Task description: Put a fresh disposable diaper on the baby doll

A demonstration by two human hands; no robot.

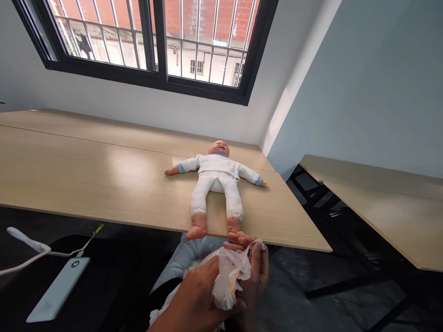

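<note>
Left hand [195, 293] and right hand [258, 276] pinch a crumpled white wipe [230, 276], fingers pressed together, just below the feet of a baby doll [218, 177] lying face-up on a pale wood table [86, 170].

left hand [195, 293]: bottom centre, back upward, fingers curled closed | left forearm [164, 320]: reaching in from lower left | right hand [259, 281]: just beside left hand, upright, fingers pinching
</note>
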